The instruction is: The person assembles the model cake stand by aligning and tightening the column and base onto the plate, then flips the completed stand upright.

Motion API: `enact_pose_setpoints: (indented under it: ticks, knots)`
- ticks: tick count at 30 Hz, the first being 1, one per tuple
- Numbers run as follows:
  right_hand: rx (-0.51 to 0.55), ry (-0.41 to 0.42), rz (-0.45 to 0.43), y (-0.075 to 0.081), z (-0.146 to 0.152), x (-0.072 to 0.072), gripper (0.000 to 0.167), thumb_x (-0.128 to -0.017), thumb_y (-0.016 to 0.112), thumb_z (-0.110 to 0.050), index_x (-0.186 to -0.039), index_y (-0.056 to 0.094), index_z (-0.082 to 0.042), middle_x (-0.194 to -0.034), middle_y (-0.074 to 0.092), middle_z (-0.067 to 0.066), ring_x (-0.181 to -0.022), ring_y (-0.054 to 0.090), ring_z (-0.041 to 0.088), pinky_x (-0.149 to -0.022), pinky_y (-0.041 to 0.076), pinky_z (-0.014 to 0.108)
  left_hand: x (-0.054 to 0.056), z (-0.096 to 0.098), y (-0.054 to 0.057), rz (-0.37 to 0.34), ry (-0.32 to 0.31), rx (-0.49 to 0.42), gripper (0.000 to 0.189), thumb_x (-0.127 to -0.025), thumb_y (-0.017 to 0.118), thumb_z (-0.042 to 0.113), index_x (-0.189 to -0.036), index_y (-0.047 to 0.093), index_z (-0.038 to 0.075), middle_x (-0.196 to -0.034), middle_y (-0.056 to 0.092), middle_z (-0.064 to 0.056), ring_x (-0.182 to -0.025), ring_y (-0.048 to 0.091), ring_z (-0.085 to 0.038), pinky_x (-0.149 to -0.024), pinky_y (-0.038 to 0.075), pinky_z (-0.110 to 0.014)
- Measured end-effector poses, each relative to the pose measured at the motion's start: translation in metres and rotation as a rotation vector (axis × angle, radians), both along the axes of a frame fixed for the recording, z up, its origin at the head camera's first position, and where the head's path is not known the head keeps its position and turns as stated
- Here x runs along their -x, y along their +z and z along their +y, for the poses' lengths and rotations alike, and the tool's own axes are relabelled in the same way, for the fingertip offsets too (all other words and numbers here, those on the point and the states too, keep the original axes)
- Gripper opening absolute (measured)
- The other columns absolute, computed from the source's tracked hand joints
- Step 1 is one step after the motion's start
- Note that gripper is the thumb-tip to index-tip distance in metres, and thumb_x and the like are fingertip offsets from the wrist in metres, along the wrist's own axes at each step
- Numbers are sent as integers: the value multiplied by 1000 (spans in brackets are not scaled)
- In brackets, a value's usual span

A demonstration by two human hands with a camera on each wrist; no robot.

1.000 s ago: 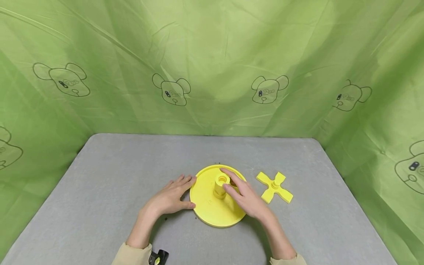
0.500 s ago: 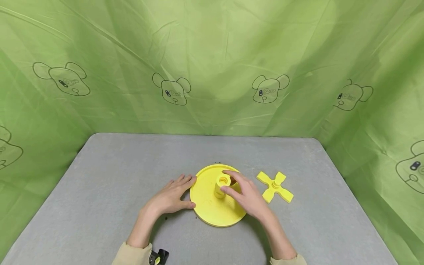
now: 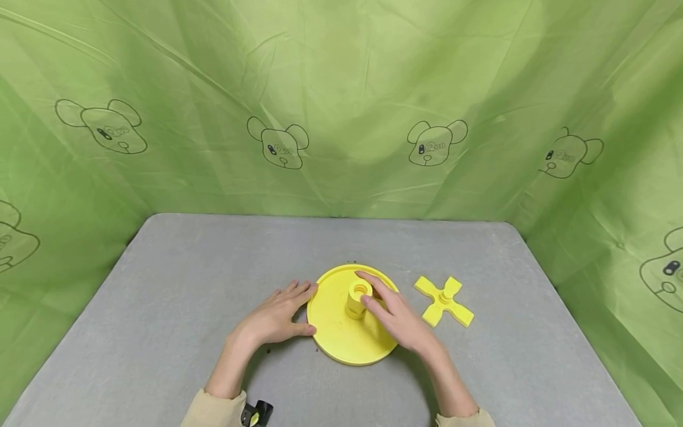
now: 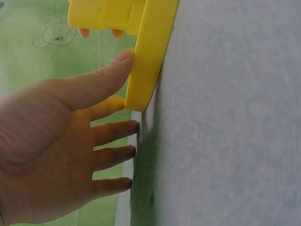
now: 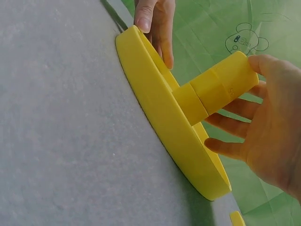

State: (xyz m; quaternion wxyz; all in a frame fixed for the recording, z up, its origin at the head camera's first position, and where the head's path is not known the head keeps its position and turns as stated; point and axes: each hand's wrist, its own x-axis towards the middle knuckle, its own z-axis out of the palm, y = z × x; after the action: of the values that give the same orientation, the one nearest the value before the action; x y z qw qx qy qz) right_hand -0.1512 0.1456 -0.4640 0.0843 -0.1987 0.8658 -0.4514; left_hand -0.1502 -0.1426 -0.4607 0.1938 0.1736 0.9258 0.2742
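One yellow cross [image 3: 437, 305] lies near the right side of one round yellow tray [image 3: 341, 349], where one yellow post [image 3: 354, 306] stands upright. Fingers spread, the left hand [image 3: 273, 319] touches the tray's rim; the right hand [image 3: 400, 321] grips the post between thumb and fingers. Grey table [image 3: 213, 261], green curtains [image 3: 341, 71] with printed bear faces.

High head view, downward — close wrist views, disc [image 3: 336, 339] in all
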Motion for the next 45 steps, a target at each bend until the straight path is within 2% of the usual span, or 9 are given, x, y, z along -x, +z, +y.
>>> enact_pose_setpoints:
  ticks: [6,14,18,22,26,30,32,37,45]
  knots:
    - [-5,-43,-24,-1,-2,0,53,-102,55,-55,-152,43,-42,-158,47,-11,-146,48,19,-120,42,53,-1,0,1,-5,2,-2,86,-92,77,39,-162,34,15,-171,29,-10,-161,18,-36,-131,15,-61]
    - [-91,-82,61,-4,-3,1,60,-97,59,-61,-151,48,-36,-157,50,-9,-151,43,20,-124,38,52,-1,0,2,-6,5,2,86,-91,77,40,-162,34,16,-170,30,-10,-161,18,-36,-131,15,-61]
    - [-124,-101,99,0,-1,0,55,-99,61,-56,-148,54,-31,-133,66,-7,-123,62,15,-106,53,45,-1,0,2,-5,1,-3,87,-91,77,40,-162,34,15,-170,30,-11,-161,18,-36,-131,15,-62]
    - [-144,-129,152,2,0,2,49,-101,61,-51,-144,59,-27,-106,68,-6,-96,63,13,-87,55,41,-1,-1,2,-1,-3,-4,87,-91,77,40,-162,34,14,-170,30,-11,-161,18,-37,-131,16,-62]
    - [-117,-107,151,2,2,2,53,-102,58,-51,-150,52,-30,-132,67,-3,-123,63,19,-106,52,48,-1,-1,1,1,-3,-6,87,-91,77,39,-162,34,14,-170,30,-12,-161,18,-37,-131,16,-62]
    - [-48,-38,73,2,3,1,54,-106,51,-50,-156,43,-33,-158,50,-8,-149,46,21,-122,41,54,-1,-1,2,-2,-6,-3,87,-92,77,39,-162,33,14,-170,29,-11,-161,18,-37,-131,16,-62]
    - [-26,-20,34,2,2,1,53,-107,48,-51,-157,42,-36,-161,46,-12,-151,42,19,-123,39,54,-1,-1,2,-2,-7,-2,87,-92,77,40,-162,33,14,-170,29,-11,-161,18,-37,-131,16,-62]
    - [-9,-33,-7,2,1,0,52,-104,53,-52,-154,46,-36,-157,50,-11,-141,55,22,-117,46,53,-1,-1,1,-2,-5,0,87,-91,77,40,-162,34,14,-170,30,-11,-161,18,-37,-131,16,-62]
    - [-57,-78,32,-1,-3,1,56,-99,58,-60,-149,51,-35,-153,54,-11,-145,51,18,-119,44,51,-1,-1,1,-6,-4,-1,87,-92,77,40,-162,33,14,-170,30,-11,-161,18,-37,-131,16,-62]
